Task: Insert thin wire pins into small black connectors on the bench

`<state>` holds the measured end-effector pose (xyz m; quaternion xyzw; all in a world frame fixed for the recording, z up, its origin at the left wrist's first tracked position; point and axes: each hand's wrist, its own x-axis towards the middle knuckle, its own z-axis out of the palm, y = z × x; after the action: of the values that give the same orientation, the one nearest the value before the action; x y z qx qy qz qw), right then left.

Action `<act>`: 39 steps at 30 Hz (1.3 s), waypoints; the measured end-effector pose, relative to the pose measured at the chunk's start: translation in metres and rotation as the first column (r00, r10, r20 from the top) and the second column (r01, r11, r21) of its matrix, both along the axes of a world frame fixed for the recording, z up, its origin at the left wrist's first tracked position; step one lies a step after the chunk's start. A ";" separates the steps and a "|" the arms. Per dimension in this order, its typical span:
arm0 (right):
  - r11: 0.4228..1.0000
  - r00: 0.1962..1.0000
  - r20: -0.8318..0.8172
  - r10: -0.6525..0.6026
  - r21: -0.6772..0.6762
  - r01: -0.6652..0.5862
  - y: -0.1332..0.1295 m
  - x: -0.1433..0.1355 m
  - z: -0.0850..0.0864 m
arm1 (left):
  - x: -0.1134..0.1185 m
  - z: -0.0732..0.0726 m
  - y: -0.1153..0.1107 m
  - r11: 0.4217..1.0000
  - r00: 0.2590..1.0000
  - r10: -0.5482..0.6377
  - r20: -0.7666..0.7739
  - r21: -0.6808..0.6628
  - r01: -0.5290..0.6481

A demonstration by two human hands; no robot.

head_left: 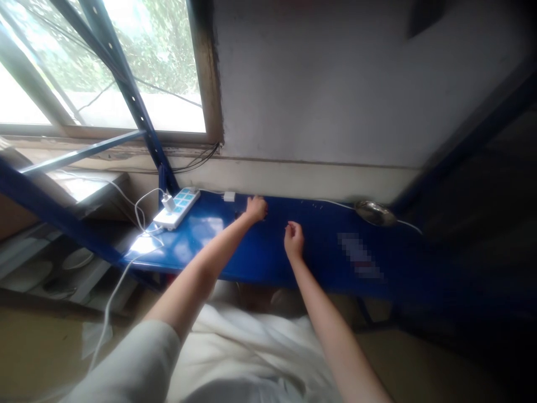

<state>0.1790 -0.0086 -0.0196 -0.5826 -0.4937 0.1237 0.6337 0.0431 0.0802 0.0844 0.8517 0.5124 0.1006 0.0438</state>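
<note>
The fingers of the left hand (255, 209) are curled down over something small and dark at the back of the blue shelf (260, 252), close to the wall; whether they actually pinch it or only rest on it cannot be told, since the knuckles hide the object and the spot is in shadow. Just beside that hand, to its left, sits a small white adapter (229, 196) with a thin white cable (331, 202) running along the back edge toward a metal bowl (375, 213) lying well apart on the right. The right hand (293, 237) hovers nearer the front of the shelf, its fingers loosely bunched into a half-fist and holding nothing that shows. The dark thing under the left hand looks small and, by its size, probably light and rigid (a plug or charger body would fit, though that is a guess); such a piece is best taken by its sides between thumb and forefinger, not by any lead trailing from it. Farther left lies a white power strip (176, 208) with bluish sockets, a white plug (168, 202) seated in it, and its cord looping off the shelf edge downward. Behind all this are the pale wall and a window (126, 67) crossed by a blue frame.
</note>
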 end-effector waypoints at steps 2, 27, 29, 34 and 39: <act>1.000 1.000 0.026 -0.006 0.008 0.006 0.000 0.000 -0.002 | -0.001 -0.003 0.003 1.000 1.000 0.005 -0.009 -0.004 -0.005; 1.000 0.997 0.076 -0.015 0.012 0.014 -0.003 0.000 -0.004 | -0.005 -0.009 0.009 1.000 1.000 0.006 -0.011 -0.016 -0.006; 1.000 0.997 0.075 -0.016 0.011 0.015 -0.003 0.000 -0.005 | -0.006 -0.008 0.006 1.000 0.999 0.006 0.038 -0.004 -0.006; 1.000 0.997 0.076 -0.017 0.004 0.016 -0.003 0.000 -0.006 | -0.021 -0.010 -0.027 0.990 0.923 -0.046 0.381 0.139 -0.008; 0.999 0.994 0.106 -0.031 -0.006 0.032 -0.003 0.001 -0.005 | -0.047 -0.039 -0.079 0.979 0.595 0.016 0.803 0.109 -0.174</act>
<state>0.1801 -0.0113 -0.0245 -0.5984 -0.5169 0.0846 0.6062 -0.0039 0.0017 0.0451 0.6885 0.4724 0.5175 0.1871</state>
